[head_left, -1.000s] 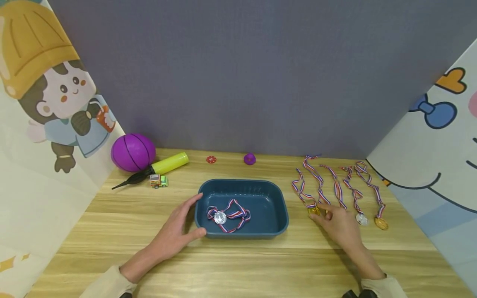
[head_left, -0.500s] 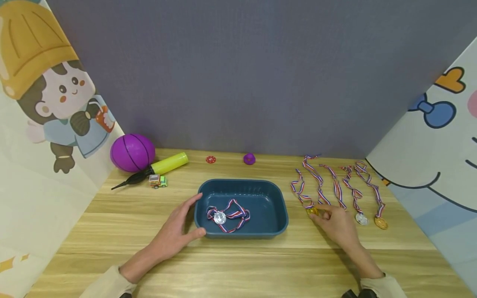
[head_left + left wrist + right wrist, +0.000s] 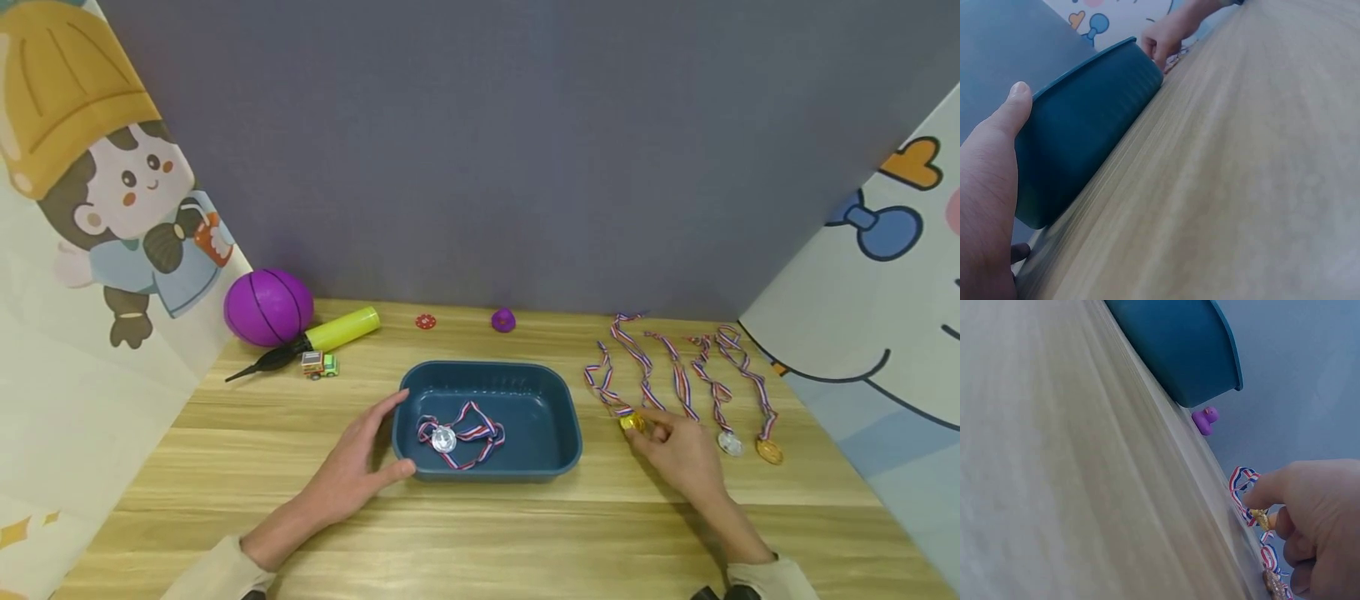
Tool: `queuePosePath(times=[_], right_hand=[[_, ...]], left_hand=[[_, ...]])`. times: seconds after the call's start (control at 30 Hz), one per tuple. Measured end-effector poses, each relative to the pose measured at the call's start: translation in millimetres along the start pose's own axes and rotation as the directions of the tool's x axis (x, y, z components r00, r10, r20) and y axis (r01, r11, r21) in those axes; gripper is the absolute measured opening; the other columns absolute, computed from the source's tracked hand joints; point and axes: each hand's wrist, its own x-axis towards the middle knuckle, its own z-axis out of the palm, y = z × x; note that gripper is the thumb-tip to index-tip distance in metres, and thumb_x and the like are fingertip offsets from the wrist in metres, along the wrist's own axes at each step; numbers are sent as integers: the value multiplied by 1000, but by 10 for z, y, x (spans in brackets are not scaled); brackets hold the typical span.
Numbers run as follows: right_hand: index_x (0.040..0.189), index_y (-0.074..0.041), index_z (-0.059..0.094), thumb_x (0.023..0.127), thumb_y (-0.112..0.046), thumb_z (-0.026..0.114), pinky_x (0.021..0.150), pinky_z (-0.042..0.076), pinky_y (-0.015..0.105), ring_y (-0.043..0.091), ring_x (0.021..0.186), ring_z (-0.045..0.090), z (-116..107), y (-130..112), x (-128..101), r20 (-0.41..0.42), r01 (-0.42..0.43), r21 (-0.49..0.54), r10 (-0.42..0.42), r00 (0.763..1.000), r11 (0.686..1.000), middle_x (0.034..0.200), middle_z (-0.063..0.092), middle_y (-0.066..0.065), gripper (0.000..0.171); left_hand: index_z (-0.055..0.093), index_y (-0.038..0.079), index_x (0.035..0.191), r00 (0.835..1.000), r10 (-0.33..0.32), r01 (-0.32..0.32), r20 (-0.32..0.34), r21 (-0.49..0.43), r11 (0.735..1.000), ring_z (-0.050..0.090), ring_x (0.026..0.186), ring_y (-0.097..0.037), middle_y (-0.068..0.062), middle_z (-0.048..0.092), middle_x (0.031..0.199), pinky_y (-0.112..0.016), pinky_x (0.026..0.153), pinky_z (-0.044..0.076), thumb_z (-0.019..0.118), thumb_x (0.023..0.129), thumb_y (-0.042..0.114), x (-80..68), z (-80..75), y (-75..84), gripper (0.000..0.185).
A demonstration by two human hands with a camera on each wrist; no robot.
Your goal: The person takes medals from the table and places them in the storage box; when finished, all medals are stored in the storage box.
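Observation:
A dark blue plastic basin (image 3: 525, 475) stands mid-table, with a silver medal (image 3: 444, 439) on a striped ribbon inside. My left hand (image 3: 348, 467) rests at the basin's left end, thumb and fingers spread along it and not wrapped round the rim. To the right, my right hand (image 3: 678, 454) pinches a gold medal (image 3: 1261, 519) between thumb and forefinger, low at the tabletop. This medal's striped ribbon (image 3: 603, 383) trails away toward the back. Beside it lie more ribbons, one ending in a silver medal (image 3: 730, 443) and another in a bronze-gold medal (image 3: 768, 451); my right hand hides the ends of others.
At the back left are a purple ball (image 3: 268, 307), a yellow-and-black hand pump (image 3: 341, 329) and a small toy truck (image 3: 319, 365). A red chip (image 3: 425, 322) and a purple rubber duck (image 3: 1205, 420) lie behind the basin. A grey panel (image 3: 480, 167) closes off the back.
The gold medal's face shifts and tilts slightly under my right fingers, and its ribbon moves a little to the left. My left hand and the basin stay put.

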Motion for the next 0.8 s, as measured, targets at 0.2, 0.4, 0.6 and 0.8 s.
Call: queuePosePath(times=[0.2, 0.4, 0.6, 0.8], right_hand=[[125, 3, 81, 92, -10, 87, 41, 26, 21, 2, 46, 31, -33, -54, 19, -64, 24, 10, -23, 998, 1000, 57, 50, -10, 36], [119, 5, 82, 88, -7, 89, 42, 31, 22, 2, 46, 36, -104, -128, 52, -140, 70, 1, -69, 988, 998, 57, 55, -11, 34], [117, 3, 83, 85, -7, 91, 43, 29, 21, 0, 48, 36, -209, -229, 81, -207, 106, 15, -100, 973, 994, 59, 56, -10, 34], [115, 3, 84, 84, -4, 89, 45, 30, 21, 0, 48, 36, -298, -320, 183, -243, 162, 58, -143, 959, 985, 56, 54, -11, 32]], left_hand=[[32, 29, 175, 1000, -3, 3, -1, 6, 1000, 46, 152, -55, -19, 44, 173, -82, 117, 38, 80, 99, 56, 2, -1, 14, 93], [32, 29, 175, 1000, -6, 6, 1, 5, 1000, 45, 153, -54, -19, 44, 173, -82, 117, 38, 80, 99, 56, -6, -5, 23, 93], [32, 31, 175, 1000, -16, 16, 4, 9, 1000, 46, 152, -54, -19, 44, 173, -81, 117, 39, 81, 99, 52, -6, -8, 28, 93], [32, 30, 175, 1000, -14, 14, 2, 11, 1000, 46, 152, -54, -19, 44, 173, -82, 117, 39, 81, 99, 51, -1, -5, 27, 93]])
